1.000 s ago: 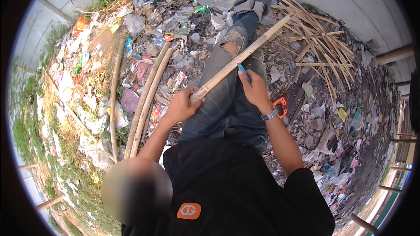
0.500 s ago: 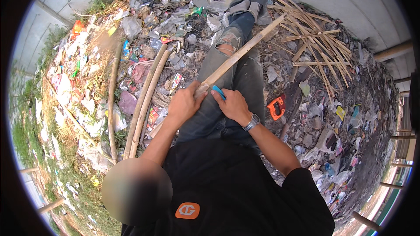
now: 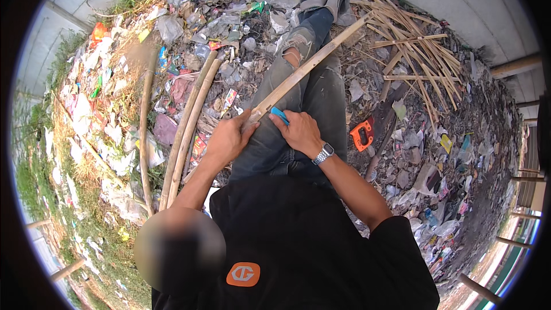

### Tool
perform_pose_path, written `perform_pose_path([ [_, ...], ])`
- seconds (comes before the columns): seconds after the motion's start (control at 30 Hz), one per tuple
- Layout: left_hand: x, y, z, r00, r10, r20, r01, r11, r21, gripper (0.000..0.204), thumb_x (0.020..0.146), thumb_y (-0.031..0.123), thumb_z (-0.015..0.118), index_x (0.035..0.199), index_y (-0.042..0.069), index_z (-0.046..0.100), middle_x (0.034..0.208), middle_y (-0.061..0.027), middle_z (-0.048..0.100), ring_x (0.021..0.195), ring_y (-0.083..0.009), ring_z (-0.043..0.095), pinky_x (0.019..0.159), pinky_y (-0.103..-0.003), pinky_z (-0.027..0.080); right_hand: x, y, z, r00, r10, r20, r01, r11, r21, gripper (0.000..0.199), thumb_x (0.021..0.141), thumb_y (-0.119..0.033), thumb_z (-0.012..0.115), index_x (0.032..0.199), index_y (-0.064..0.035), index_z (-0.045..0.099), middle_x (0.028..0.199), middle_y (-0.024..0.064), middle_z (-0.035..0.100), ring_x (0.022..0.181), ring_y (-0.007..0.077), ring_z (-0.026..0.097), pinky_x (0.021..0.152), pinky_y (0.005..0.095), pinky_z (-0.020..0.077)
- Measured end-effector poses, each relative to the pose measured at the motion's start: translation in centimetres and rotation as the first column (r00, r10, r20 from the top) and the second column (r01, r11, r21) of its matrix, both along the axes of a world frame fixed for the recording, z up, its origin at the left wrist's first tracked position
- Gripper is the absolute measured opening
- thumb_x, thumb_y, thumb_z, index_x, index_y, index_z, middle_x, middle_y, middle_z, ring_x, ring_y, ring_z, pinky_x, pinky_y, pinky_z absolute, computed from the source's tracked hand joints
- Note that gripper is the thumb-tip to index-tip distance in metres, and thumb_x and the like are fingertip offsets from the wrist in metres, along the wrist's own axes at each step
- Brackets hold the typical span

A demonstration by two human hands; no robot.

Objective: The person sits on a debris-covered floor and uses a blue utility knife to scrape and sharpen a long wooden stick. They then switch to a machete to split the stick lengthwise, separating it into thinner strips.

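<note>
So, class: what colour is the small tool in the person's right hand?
Bright blue, held in the right hand against the bamboo strip; head view.

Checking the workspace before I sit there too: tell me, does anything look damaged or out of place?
Yes: plastic litter covers the ground, the jeans are torn at one knee, and an orange-handled saw lies loose among the debris.

The scene is lit evenly by bright daylight, and only short, soft shadows are cast beneath the debris. Strong fisheye distortion is seen toward the rim, where straight edges are bent and a black circular border is formed. The centre is rendered sharp; detail is smeared at the periphery.
</note>
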State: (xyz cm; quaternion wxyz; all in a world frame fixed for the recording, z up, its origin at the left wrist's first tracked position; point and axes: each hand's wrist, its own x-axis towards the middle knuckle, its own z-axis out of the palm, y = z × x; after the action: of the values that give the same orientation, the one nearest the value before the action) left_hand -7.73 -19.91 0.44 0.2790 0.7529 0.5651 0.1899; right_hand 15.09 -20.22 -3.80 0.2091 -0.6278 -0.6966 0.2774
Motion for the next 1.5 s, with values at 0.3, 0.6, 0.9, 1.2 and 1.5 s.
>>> perform_pose_path([
  [0.3,-12.9,-9.1,7.6,0.993,0.022,-0.117,-0.051,0.966,-0.252,0.048,0.091,0.023,0.079,0.124,-0.01,0.068,0.066,-0.0238,0.066,0.056,-0.0268,0.067,0.06,-0.038,0.053,6.0,3.1,-1.4,0.979,-0.199,0.045,0.201,0.979,-0.044,0.067,0.103,-0.058,0.051,0.079,0.0028,0.066,0.07,0.0273,0.062,0.073,0.0486,0.064,0.065,0.054,0.0479],
  [0.6,-13.8,-12.0,1.4,0.914,0.25,0.32,-0.131,0.927,-0.352,0.036,0.092,0.019,0.081,0.118,-0.004,0.07,0.081,-0.0037,0.067,0.067,-0.0068,0.053,0.058,-0.027,0.043,9.1,4.9,2.4,0.933,-0.263,-0.246,0.314,0.927,0.203,0.06,0.103,-0.053,0.058,0.078,0.0009,0.062,0.06,0.018,0.055,0.055,0.0329,0.059,0.056,0.0431,0.0437],
  [0.9,-1.9,-1.6,-0.6,0.964,0.081,0.254,-0.021,0.973,-0.231,0.039,0.099,0.035,0.068,0.117,0.0,0.068,0.084,-0.0195,0.071,0.075,-0.0302,0.07,0.071,-0.042,0.052,3.2,0.2,4.9,0.994,0.06,-0.092,-0.055,0.997,0.055,0.06,0.102,-0.057,0.055,0.078,-0.0031,0.065,0.06,0.0202,0.06,0.063,0.0442,0.063,0.058,0.0511,0.0475],
  [1.2,-0.8,1.0,0.5,0.982,-0.054,0.181,0.102,0.958,-0.268,0.042,0.102,0.036,0.062,0.122,0.0,0.069,0.092,-0.0269,0.072,0.085,-0.0377,0.072,0.079,-0.043,0.054,1.0,-1.8,3.8,0.988,0.083,-0.129,-0.083,0.997,0.005,0.043,0.091,-0.042,0.075,0.088,-0.0012,0.064,0.068,0.0199,0.065,0.068,0.0432,0.067,0.063,0.049,0.0524],
  [1.5,-1.5,2.3,-0.6,0.968,-0.072,0.24,0.158,0.919,-0.362,0.045,0.104,0.038,0.06,0.122,-0.003,0.068,0.091,-0.0186,0.072,0.079,-0.0223,0.068,0.074,-0.039,0.052,7.6,-1.0,2.2,0.991,-0.009,-0.136,0.027,0.991,0.131,0.026,0.092,-0.024,0.075,0.086,-0.0021,0.064,0.062,0.0223,0.056,0.061,0.0433,0.061,0.057,0.0491,0.0433],
])
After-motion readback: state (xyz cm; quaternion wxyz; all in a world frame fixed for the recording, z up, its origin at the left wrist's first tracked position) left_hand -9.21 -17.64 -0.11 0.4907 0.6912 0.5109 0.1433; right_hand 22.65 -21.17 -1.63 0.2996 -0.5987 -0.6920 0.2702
